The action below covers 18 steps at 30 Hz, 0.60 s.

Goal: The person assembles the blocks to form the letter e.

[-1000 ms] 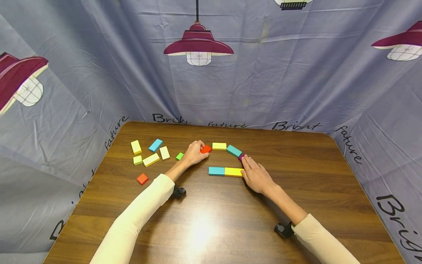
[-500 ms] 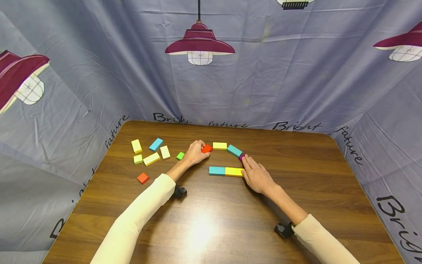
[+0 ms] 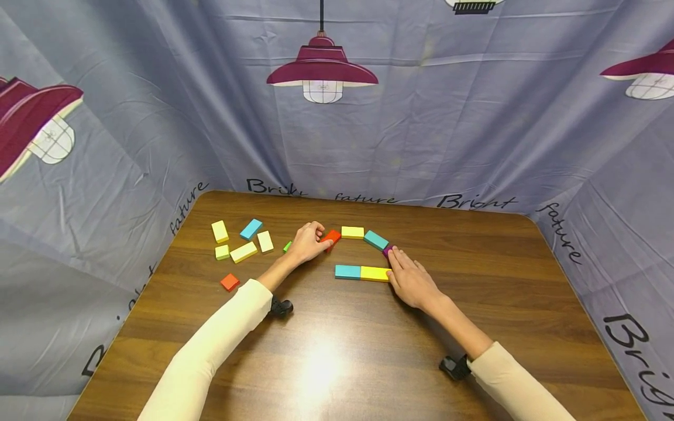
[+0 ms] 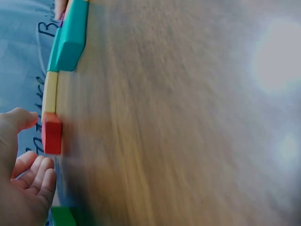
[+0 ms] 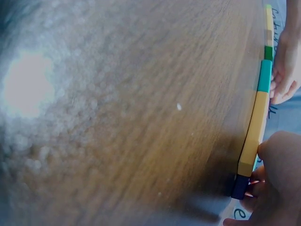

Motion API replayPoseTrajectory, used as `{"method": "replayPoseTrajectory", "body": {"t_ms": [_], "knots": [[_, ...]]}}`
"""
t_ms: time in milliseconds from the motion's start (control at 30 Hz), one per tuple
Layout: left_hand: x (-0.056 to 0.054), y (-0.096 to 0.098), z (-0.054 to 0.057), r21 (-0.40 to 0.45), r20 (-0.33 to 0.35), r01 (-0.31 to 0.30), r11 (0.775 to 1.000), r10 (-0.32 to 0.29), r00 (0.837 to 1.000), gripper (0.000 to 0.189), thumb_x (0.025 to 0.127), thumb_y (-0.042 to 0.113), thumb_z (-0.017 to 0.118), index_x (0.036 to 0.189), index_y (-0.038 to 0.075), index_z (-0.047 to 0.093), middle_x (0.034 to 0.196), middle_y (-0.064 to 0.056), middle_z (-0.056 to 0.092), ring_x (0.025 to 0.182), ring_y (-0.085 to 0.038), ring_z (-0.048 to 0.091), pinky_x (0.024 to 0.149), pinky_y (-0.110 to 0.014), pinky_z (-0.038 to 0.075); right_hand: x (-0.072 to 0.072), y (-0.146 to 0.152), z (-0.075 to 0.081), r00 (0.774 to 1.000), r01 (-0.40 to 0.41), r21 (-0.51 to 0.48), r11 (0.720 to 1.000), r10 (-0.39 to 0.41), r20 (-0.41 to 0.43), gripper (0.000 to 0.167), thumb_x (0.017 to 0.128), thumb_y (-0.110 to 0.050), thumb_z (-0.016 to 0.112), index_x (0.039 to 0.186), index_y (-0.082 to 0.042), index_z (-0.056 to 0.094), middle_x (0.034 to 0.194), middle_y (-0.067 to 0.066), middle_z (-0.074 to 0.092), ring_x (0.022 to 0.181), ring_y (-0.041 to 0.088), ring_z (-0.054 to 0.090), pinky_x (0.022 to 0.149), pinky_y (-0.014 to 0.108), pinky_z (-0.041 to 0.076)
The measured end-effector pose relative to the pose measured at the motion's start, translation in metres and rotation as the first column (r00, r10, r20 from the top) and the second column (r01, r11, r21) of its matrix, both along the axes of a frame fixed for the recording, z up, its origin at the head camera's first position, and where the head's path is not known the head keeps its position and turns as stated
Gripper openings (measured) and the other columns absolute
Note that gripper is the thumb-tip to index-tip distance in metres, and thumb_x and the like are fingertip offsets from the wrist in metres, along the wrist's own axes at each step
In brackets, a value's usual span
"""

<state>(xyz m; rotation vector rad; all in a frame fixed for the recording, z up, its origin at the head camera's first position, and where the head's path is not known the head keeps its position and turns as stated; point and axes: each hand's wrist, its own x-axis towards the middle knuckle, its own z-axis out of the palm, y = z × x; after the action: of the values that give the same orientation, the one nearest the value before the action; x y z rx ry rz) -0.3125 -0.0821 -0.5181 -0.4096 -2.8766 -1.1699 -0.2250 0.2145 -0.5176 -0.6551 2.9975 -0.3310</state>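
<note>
My left hand [image 3: 309, 240] is at the left end of a curved row of blocks, beside a red block [image 3: 332, 238]. In the left wrist view the thumb and fingers stand apart, with the red block [image 4: 52, 135] beyond them and no block in the hand. The curve runs on through a yellow block [image 3: 352, 233], a teal block [image 3: 376, 240] and a purple block [image 3: 387, 251]. My right hand [image 3: 411, 280] lies with extended fingers, fingertips at the purple block and thumb at a yellow block [image 3: 374, 273]. A blue block [image 3: 347, 272] adjoins that yellow one end to end.
On the left of the wooden table [image 3: 337, 327] lie several pale yellow blocks [image 3: 244, 252], a blue block [image 3: 251, 229] and a small red block [image 3: 230, 282]. A green block [image 3: 287, 246] is partly hidden behind my left hand. A printed curtain [image 3: 416, 134] surrounds the far sides.
My left fingers have loosened and drawn slightly left from the red block, so more of it shows. The right hand has stayed in place. The view has shifted slightly.
</note>
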Motion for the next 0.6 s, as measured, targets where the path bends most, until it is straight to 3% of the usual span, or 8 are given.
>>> {"method": "replayPoseTrajectory", "body": {"t_ms": [200,333,467,600], "knots": [[0.008,-0.030,0.008,0.100,-0.050,0.019,0.995,-0.014,0.999,0.039,0.091,0.016,0.073,0.120,-0.005,0.061,0.110,-0.015,0.062,0.099,-0.028,0.061,0.087,-0.039,0.051,0.000,0.000,0.000,1.000,0.000,-0.014,1.000,0.000,-0.011,0.058,0.107,-0.026,0.041,0.152,0.009,0.029,0.158,0.025,0.024,0.144,0.040,0.027,0.110,0.062,0.026],[0.013,-0.059,0.014,0.153,-0.065,-0.007,0.988,0.017,0.998,0.040,0.092,0.014,0.072,0.123,-0.007,0.059,0.114,-0.019,0.062,0.104,-0.033,0.061,0.088,-0.044,0.051,0.000,0.001,-0.001,1.000,0.001,-0.008,1.000,-0.001,-0.005,0.059,0.108,-0.027,0.040,0.153,0.008,0.027,0.159,0.025,0.023,0.145,0.040,0.026,0.111,0.061,0.025],[0.016,-0.093,0.017,0.146,-0.070,-0.049,0.988,0.060,0.996,0.043,0.091,0.013,0.073,0.125,-0.008,0.058,0.118,-0.023,0.060,0.109,-0.038,0.059,0.093,-0.048,0.048,0.000,0.001,-0.002,1.000,-0.002,-0.016,1.000,0.002,0.000,0.059,0.108,-0.028,0.039,0.153,0.008,0.027,0.159,0.024,0.023,0.145,0.040,0.026,0.111,0.061,0.025],[0.019,-0.126,0.016,0.117,-0.031,-0.094,0.989,0.098,0.995,0.048,0.092,0.015,0.072,0.130,-0.008,0.055,0.124,-0.025,0.057,0.115,-0.041,0.054,0.097,-0.052,0.044,0.000,0.001,-0.003,1.000,-0.007,-0.021,1.000,0.007,-0.001,0.059,0.108,-0.028,0.040,0.153,0.008,0.027,0.159,0.025,0.023,0.145,0.040,0.026,0.111,0.061,0.025]]}}
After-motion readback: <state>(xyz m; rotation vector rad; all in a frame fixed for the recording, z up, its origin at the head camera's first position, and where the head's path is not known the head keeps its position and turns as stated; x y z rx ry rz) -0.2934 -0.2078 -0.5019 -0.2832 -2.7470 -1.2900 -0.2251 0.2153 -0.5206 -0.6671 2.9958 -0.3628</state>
